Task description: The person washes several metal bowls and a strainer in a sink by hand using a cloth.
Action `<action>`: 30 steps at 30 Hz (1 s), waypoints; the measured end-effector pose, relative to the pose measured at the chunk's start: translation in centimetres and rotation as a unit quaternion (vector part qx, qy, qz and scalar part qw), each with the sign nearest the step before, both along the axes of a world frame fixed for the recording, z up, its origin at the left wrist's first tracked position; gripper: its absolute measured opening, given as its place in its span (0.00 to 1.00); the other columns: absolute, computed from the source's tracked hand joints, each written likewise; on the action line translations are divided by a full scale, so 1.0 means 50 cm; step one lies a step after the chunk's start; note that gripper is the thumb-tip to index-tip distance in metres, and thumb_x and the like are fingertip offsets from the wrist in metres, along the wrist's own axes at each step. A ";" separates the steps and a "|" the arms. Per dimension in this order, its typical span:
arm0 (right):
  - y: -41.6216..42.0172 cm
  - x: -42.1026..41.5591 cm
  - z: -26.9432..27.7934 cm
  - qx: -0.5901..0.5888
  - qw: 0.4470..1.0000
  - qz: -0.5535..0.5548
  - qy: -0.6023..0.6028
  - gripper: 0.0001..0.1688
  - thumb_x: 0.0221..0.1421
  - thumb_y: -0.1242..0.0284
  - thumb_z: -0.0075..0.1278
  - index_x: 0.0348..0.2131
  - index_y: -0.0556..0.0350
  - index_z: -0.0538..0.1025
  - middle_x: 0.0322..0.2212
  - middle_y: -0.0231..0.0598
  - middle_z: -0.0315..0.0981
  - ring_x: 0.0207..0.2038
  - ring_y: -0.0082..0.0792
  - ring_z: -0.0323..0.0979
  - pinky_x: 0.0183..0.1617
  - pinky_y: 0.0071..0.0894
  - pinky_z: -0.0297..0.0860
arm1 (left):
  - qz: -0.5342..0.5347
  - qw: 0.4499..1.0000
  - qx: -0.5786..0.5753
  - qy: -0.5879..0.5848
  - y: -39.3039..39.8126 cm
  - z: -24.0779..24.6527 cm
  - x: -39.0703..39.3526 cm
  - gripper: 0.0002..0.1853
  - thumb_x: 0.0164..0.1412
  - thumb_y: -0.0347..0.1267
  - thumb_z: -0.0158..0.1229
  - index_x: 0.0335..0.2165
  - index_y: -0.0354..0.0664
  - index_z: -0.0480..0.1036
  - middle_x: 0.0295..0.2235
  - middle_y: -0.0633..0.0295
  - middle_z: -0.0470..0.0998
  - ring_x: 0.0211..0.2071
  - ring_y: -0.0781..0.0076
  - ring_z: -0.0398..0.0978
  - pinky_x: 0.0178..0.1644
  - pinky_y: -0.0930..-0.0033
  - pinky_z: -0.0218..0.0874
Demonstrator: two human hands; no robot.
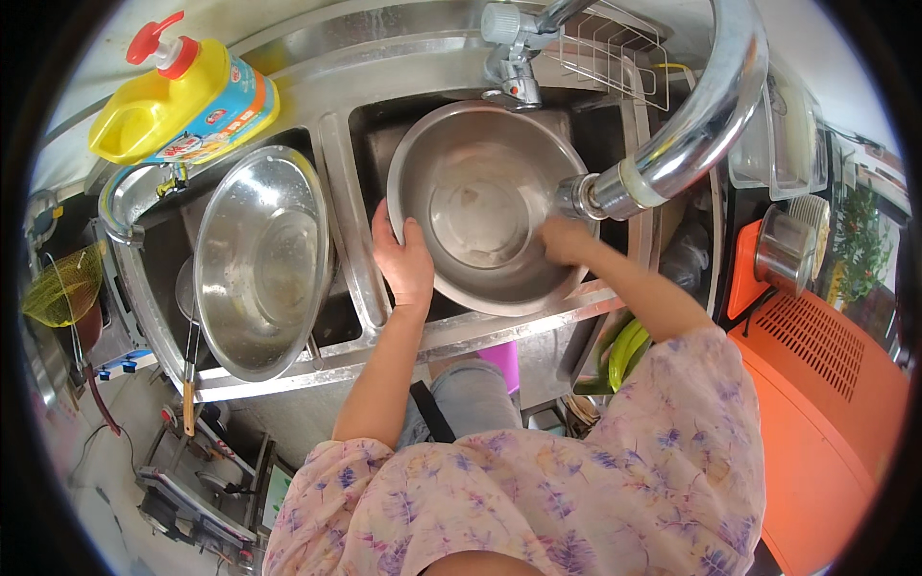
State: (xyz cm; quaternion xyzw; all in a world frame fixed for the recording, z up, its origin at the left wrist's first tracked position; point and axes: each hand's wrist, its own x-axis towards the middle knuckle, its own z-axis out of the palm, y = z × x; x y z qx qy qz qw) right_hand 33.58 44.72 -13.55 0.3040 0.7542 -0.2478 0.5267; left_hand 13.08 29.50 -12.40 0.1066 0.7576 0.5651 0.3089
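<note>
A wide stainless steel basin (479,223) sits over the right-hand sink bowl, with a few brownish marks on its bottom. At its left rim, my left hand (405,255) grips the edge, thumb on the inner side and fingers outside. My right hand (569,241) is inside the basin against its right wall, below the faucet spout (580,196). Its fingers are curled and slightly blurred, and whether they hold anything is hidden. No running water shows at the spout.
A second steel basin (263,263) leans tilted in the left sink bowl, beside a wooden-handled utensil (189,407). A yellow pump bottle (191,104) stands behind. A wire rack (612,54) is at the back right, an orange cabinet (807,403) at my right.
</note>
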 end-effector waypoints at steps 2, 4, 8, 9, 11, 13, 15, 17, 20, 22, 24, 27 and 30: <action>0.053 0.075 -0.172 0.179 0.894 -0.210 0.354 0.18 0.49 0.72 0.48 0.42 0.59 0.74 0.40 0.51 0.71 0.46 0.50 0.68 0.53 0.43 0.63 | -0.018 1.000 -0.003 0.011 0.004 0.004 0.004 0.22 0.60 0.27 0.50 0.52 0.28 0.62 0.45 0.48 0.73 0.44 0.60 0.72 0.52 0.66 0.60; 0.101 -0.064 -0.175 0.171 0.844 -0.185 0.474 0.17 0.49 0.74 0.47 0.41 0.61 0.73 0.39 0.52 0.70 0.46 0.53 0.67 0.53 0.43 0.62 | -0.026 0.997 -0.033 0.063 -0.002 -0.009 -0.004 0.23 0.60 0.27 0.49 0.52 0.27 0.62 0.45 0.47 0.73 0.45 0.59 0.72 0.52 0.66 0.60; -0.012 -0.230 -0.284 0.134 0.743 -0.354 0.552 0.19 0.43 0.80 0.49 0.39 0.60 0.73 0.38 0.47 0.70 0.44 0.46 0.68 0.50 0.39 0.63 | -0.053 0.993 -0.027 0.105 0.005 -0.008 0.003 0.21 0.62 0.30 0.48 0.51 0.28 0.63 0.44 0.46 0.73 0.45 0.56 0.72 0.51 0.65 0.60; -0.038 -0.251 -0.298 0.071 0.721 -0.404 0.559 0.19 0.42 0.81 0.49 0.39 0.59 0.73 0.37 0.44 0.71 0.43 0.41 0.68 0.49 0.36 0.63 | -0.056 0.993 -0.036 0.096 0.001 -0.011 0.003 0.21 0.63 0.31 0.47 0.51 0.29 0.63 0.44 0.45 0.73 0.45 0.55 0.72 0.51 0.64 0.60; -0.118 -0.268 -0.199 -0.180 0.711 -0.455 0.504 0.17 0.42 0.81 0.50 0.37 0.57 0.73 0.36 0.38 0.70 0.41 0.32 0.67 0.47 0.32 0.63 | -0.035 0.995 -0.049 0.076 -0.004 -0.024 -0.007 0.21 0.64 0.32 0.45 0.52 0.31 0.63 0.44 0.45 0.73 0.44 0.54 0.72 0.50 0.63 0.61; -0.155 -0.199 -0.093 -0.275 0.791 -0.354 0.416 0.13 0.40 0.80 0.46 0.32 0.56 0.72 0.32 0.39 0.70 0.37 0.36 0.68 0.43 0.34 0.64 | -0.031 0.996 -0.055 0.070 -0.007 -0.020 -0.008 0.20 0.65 0.32 0.43 0.52 0.32 0.63 0.44 0.44 0.73 0.43 0.51 0.72 0.49 0.61 0.61; -0.157 -0.075 -0.107 -0.301 0.849 -0.249 0.356 0.13 0.41 0.81 0.46 0.32 0.55 0.73 0.32 0.42 0.71 0.38 0.39 0.70 0.44 0.37 0.65 | -0.032 0.994 -0.054 0.091 -0.003 -0.029 -0.003 0.20 0.65 0.31 0.43 0.51 0.31 0.63 0.43 0.43 0.73 0.43 0.50 0.72 0.49 0.61 0.61; -0.106 0.022 -0.078 -0.170 0.937 -0.087 0.292 0.14 0.41 0.81 0.47 0.32 0.53 0.75 0.32 0.45 0.73 0.39 0.44 0.71 0.43 0.40 0.66 | -0.046 0.992 -0.074 0.092 -0.002 -0.022 -0.003 0.20 0.64 0.31 0.43 0.52 0.31 0.62 0.45 0.41 0.71 0.44 0.48 0.71 0.50 0.60 0.61; -0.024 0.059 0.001 0.082 0.959 -0.053 0.265 0.14 0.42 0.79 0.49 0.34 0.54 0.76 0.32 0.47 0.75 0.37 0.46 0.72 0.42 0.41 0.68 | -0.096 0.976 -0.127 0.147 -0.012 -0.009 -0.010 0.23 0.62 0.33 0.48 0.53 0.31 0.62 0.49 0.40 0.67 0.48 0.47 0.68 0.53 0.58 0.59; 0.006 0.073 -0.019 0.160 0.917 -0.209 0.299 0.15 0.43 0.78 0.51 0.35 0.56 0.77 0.32 0.45 0.75 0.35 0.43 0.73 0.40 0.39 0.68 | -0.191 0.924 -0.165 0.288 -0.004 0.050 -0.007 0.27 0.59 0.36 0.53 0.53 0.32 0.62 0.52 0.41 0.64 0.50 0.47 0.66 0.55 0.56 0.57; 0.024 0.056 0.018 0.143 0.822 -0.407 0.372 0.16 0.43 0.77 0.53 0.37 0.58 0.76 0.30 0.42 0.75 0.34 0.37 0.72 0.38 0.34 0.68 | -0.309 0.788 -0.201 0.493 -0.006 0.149 0.022 0.31 0.55 0.41 0.58 0.53 0.34 0.63 0.53 0.42 0.62 0.52 0.47 0.65 0.57 0.54 0.55; 0.038 0.068 0.045 0.028 0.681 -0.617 0.393 0.21 0.48 0.75 0.54 0.44 0.63 0.73 0.30 0.35 0.73 0.32 0.27 0.70 0.36 0.26 0.65 | -0.525 0.752 -0.043 0.397 -0.061 0.162 0.083 0.28 0.50 0.46 0.59 0.44 0.38 0.70 0.48 0.45 0.68 0.49 0.49 0.67 0.55 0.53 0.56; 0.012 0.095 0.057 -0.077 0.490 -0.766 0.408 0.22 0.55 0.75 0.51 0.49 0.61 0.67 0.37 0.33 0.71 0.34 0.25 0.68 0.40 0.27 0.65 | -0.648 0.692 -0.053 0.312 -0.066 0.120 0.125 0.16 0.51 0.41 0.58 0.33 0.39 0.72 0.41 0.48 0.73 0.43 0.51 0.71 0.47 0.54 0.61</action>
